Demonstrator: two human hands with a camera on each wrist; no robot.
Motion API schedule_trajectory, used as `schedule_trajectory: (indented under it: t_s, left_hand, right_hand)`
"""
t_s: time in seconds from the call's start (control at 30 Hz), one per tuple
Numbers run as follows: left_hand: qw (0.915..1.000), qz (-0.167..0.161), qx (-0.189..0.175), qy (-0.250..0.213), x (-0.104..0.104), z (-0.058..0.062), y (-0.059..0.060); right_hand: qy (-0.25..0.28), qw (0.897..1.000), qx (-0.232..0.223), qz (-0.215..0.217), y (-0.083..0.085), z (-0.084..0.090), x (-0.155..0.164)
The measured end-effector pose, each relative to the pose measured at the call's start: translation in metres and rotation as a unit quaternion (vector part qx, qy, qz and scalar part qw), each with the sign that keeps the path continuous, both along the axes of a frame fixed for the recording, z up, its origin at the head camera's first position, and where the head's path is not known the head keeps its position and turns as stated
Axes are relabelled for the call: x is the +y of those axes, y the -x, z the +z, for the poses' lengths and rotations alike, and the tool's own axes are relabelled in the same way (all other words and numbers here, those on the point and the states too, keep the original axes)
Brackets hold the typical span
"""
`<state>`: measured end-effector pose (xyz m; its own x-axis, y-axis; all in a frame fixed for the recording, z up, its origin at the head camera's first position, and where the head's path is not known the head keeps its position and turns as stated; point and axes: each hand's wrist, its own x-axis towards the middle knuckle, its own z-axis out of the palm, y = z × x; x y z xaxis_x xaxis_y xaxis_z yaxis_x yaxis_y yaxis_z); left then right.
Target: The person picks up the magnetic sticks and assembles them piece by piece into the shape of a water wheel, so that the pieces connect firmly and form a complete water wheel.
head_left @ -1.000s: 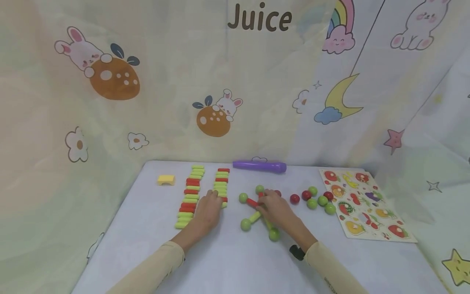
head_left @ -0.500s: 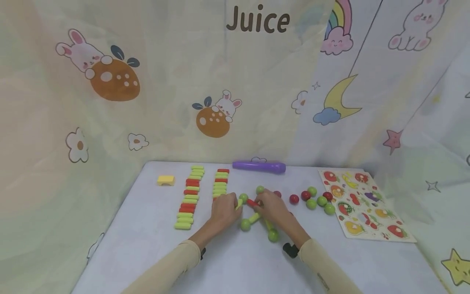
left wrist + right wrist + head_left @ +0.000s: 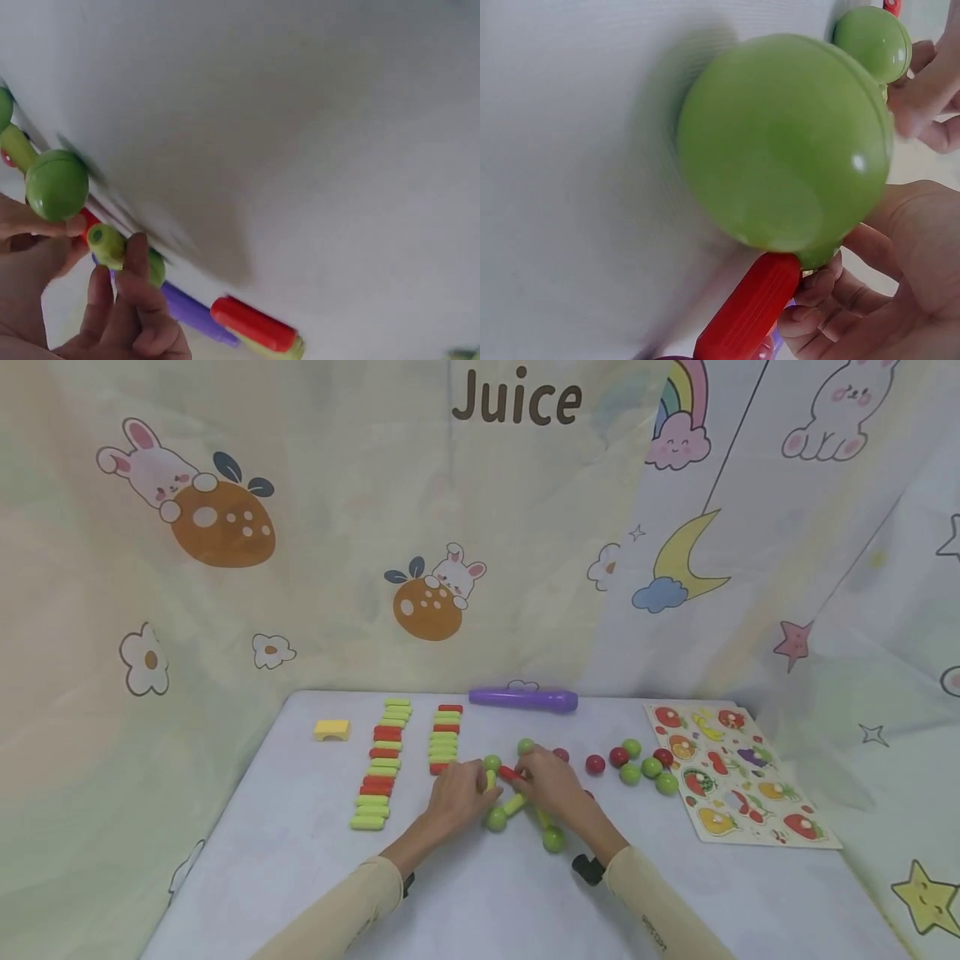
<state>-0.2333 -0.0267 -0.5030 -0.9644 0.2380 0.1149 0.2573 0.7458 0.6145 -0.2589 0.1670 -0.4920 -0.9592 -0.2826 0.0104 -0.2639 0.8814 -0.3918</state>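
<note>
On the white table [image 3: 300,860], from the left, we saw a yellow block [image 3: 332,729] and two rows of smooth red and green sticks [image 3: 378,764]. Our left hand [image 3: 456,795] pinched a light-green stick [image 3: 107,244] against the ball-and-stick frame [image 3: 517,797] at the table's middle, while our right hand [image 3: 553,787] curled its fingers round a glossy red stick [image 3: 748,307]. We judged the frame part built: loose round balls [image 3: 637,762] lay unused, beside a flat fruit puzzle [image 3: 735,781].
</note>
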Motion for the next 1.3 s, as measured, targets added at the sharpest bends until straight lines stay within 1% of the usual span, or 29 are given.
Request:
schedule_trajectory:
  t_s: [0.1,0.17,0.23,0.33,0.37,0.43,0.5,0.6,0.73,0.87,1.0,1.13,1.2,1.3]
  left_hand:
    - [0.9996,-0.017,-0.001,0.024,-0.006,0.002,-0.008]
    - [0.9982,-0.028,0.010,0.053,-0.009,0.001,-0.015]
    - [0.9948,-0.039,0.032,0.088,-0.010,-0.001,-0.023]
    - [0.9871,-0.051,0.070,0.135,-0.006,-0.005,-0.032]
    - [0.9848,-0.050,0.080,0.145,-0.003,-0.005,-0.033]
    - [0.9823,-0.040,0.089,0.160,0.002,-0.006,-0.035]
    - [0.9817,-0.024,0.086,0.168,0.005,-0.006,-0.035]
    - [0.9843,-0.001,0.071,0.162,0.006,-0.005,-0.036]
    - [0.9874,0.014,0.062,0.145,0.004,-0.005,-0.036]
    - [0.9890,0.007,0.064,0.133,0.001,-0.006,-0.034]
    - [0.9929,-0.006,0.065,0.099,-0.001,-0.008,-0.029]
    - [0.9975,-0.008,0.040,0.058,-0.001,-0.009,-0.023]
    - [0.9988,-0.005,0.021,0.044,0.000,-0.011,-0.020]
    - [0.9995,-0.002,0.011,0.031,0.004,-0.016,-0.014]
  right_hand:
    - [0.012,1.000,-0.007,0.018,0.000,0.000,0.003]
    - [0.024,0.999,-0.006,0.036,-0.002,0.002,0.008]
    - [0.023,0.998,0.004,0.058,-0.003,0.005,0.016]
    - [-0.001,0.996,0.029,0.084,-0.005,0.007,0.028]
    - [-0.007,0.995,0.037,0.093,-0.004,0.007,0.031]
    - [-0.009,0.993,0.042,0.108,-0.004,0.006,0.034]
    - [0.000,0.993,0.042,0.115,-0.004,0.004,0.034]
    - [0.011,0.994,0.037,0.106,-0.005,0.001,0.032]
    - [0.004,0.996,0.026,0.081,-0.007,0.000,0.030]
    - [-0.003,0.997,0.029,0.071,-0.010,0.001,0.031]
    - [-0.008,0.997,0.032,0.070,-0.013,0.002,0.034]
    - [-0.006,0.998,0.015,0.064,-0.016,0.005,0.037]
    - [-0.009,0.998,0.012,0.063,-0.017,0.006,0.039]
    - [-0.015,0.998,0.017,0.060,-0.021,0.009,0.044]
